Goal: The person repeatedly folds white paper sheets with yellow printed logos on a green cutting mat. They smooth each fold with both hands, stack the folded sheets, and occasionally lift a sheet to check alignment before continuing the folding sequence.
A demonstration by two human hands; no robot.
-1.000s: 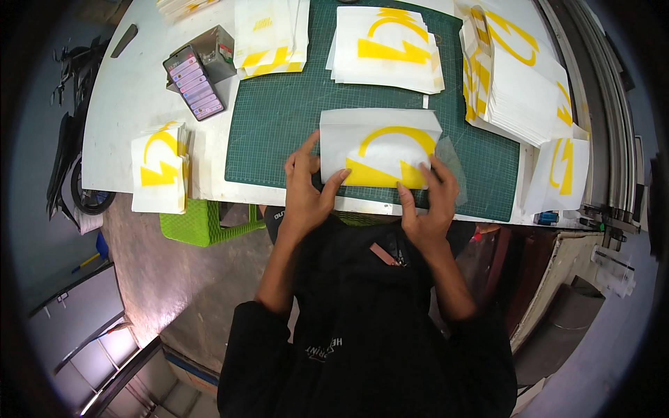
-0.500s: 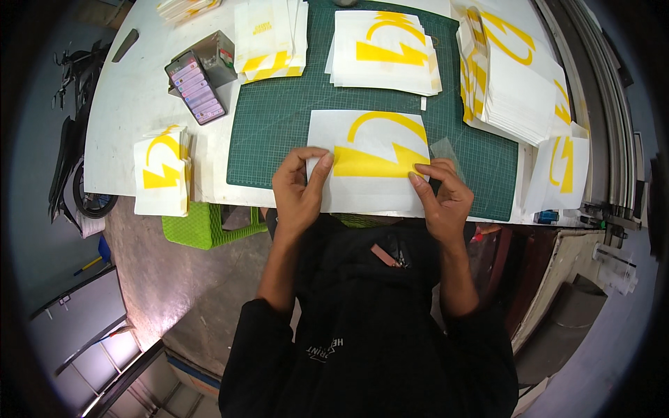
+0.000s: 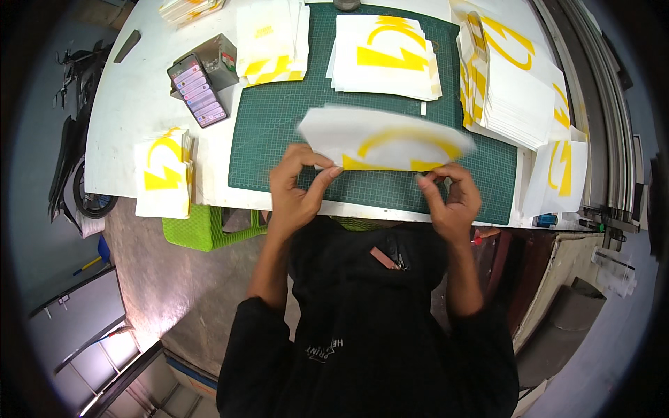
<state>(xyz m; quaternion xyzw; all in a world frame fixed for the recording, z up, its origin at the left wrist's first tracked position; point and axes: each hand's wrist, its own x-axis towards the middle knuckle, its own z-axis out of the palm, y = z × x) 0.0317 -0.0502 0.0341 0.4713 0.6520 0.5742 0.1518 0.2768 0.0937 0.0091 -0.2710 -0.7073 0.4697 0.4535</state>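
Observation:
Between my hands is a white paper sheet point(image 3: 390, 143) with a yellow print, its far part raised and smeared by motion. My left hand point(image 3: 300, 184) pinches the near left end of the sheet between thumb and fingers. At the near right end, my right hand point(image 3: 454, 198) pinches it the same way. A straight yellow edge runs between the two grips, above a green cutting mat point(image 3: 376, 191). Whether that edge is a fold cannot be made out. Beyond the sheet lies a stack of similar printed sheets point(image 3: 383, 66).
More printed paper stacks lie at the far left point(image 3: 272, 42), left point(image 3: 162, 177) and right point(image 3: 512, 90). A phone point(image 3: 198, 90) leans on a grey metal block point(image 3: 221, 59). A green plastic stool point(image 3: 198, 228) stands under the table's near edge. A loose printed sheet point(image 3: 557, 174) hangs near the right edge.
The sheet lay flatter, its print facing up and its near part reaching the table edge. Now it is tilted and narrowed, and its near edge is farther from me.

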